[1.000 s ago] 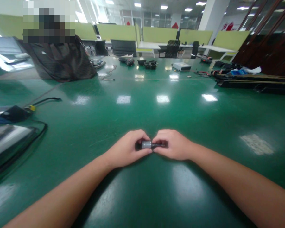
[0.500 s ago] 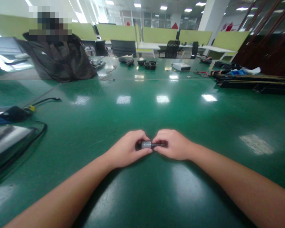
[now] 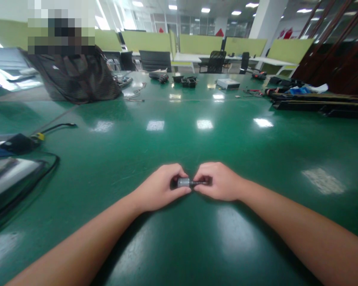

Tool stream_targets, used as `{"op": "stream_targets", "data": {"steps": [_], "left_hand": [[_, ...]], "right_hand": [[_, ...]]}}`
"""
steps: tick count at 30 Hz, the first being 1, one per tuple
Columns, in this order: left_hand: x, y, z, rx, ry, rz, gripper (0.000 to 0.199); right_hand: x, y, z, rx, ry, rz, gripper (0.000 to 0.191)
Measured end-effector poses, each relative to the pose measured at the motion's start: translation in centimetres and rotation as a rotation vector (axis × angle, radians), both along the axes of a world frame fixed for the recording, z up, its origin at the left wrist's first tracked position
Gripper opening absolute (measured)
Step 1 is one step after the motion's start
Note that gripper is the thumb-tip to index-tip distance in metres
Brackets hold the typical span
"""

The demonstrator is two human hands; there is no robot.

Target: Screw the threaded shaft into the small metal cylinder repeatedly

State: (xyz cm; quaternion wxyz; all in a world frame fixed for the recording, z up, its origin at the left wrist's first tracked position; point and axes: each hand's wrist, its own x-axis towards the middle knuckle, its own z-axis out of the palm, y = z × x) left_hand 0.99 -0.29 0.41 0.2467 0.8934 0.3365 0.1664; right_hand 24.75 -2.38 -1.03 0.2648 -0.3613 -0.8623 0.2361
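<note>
A small grey cylindrical piece point(image 3: 183, 182) with a dark end and a thin dark shaft lies crosswise between my hands, low over the green tabletop. My left hand point(image 3: 161, 186) is closed around the grey body, thumb and fingers on either side of it. From the right, my right hand point(image 3: 219, 180) pinches the thin dark shaft point(image 3: 200, 182) with thumb and forefinger. The fingertips of both hands are close together but apart. The piece's far left end is partly hidden inside my left hand, and its exact kind is too small to tell.
A large dark bag point(image 3: 77, 75) stands at the back left. At the left edge are a clear-and-black item point(image 3: 12, 178) and a black cable point(image 3: 59, 126). Black bars point(image 3: 319, 104) lie at the back right, and a white box point(image 3: 227, 83) sits at the far side.
My right fingertips have shifted very slightly to the right along the dark shaft. My left hand stays in place around the grey body.
</note>
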Motion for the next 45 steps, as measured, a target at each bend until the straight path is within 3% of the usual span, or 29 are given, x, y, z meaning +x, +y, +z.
{"op": "stream_targets", "data": {"steps": [12,22,39,45], "left_hand": [[-0.2,0.0,0.0,0.002,0.004,-0.003,0.026],[-0.1,-0.3,-0.1,-0.003,-0.001,-0.001,0.026],[-0.2,-0.1,-0.2,0.012,0.002,0.008,0.024],[0.0,-0.1,-0.2,0.009,-0.001,0.013,0.024]], "right_hand": [[1.0,0.5,-0.1,0.023,-0.030,0.019,0.004],[3.5,1.3,0.3,-0.148,-0.032,0.010,0.006],[0.9,0.6,0.0,-0.035,-0.032,-0.018,0.005],[-0.1,0.0,0.1,-0.029,-0.003,-0.006,0.020]]}}
